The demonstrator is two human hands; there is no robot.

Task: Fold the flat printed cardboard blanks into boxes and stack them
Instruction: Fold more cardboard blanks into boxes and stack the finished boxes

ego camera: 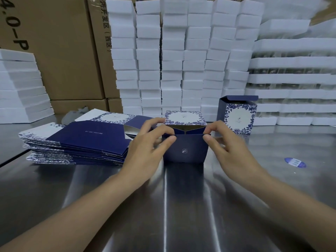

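Observation:
A half-folded navy box (185,150) with a small white logo stands on the steel table (163,206), its blue-and-white floral flap (185,118) raised behind. My left hand (147,148) pinches the box's upper left corner with thumb and fingers. My right hand (229,148) pinches the upper right corner. Inner flaps show folded inward at the open top. To the left lies a fanned stack of flat printed blanks (78,142). One finished box (238,115) stands upright at the back right, its lid flap open.
Tall stacks of white foam blocks (181,60) line the back. Brown cartons (54,51) stand at the back left, with more white foam (20,86) at the far left. A blue oval sticker (295,162) lies on the table to the right.

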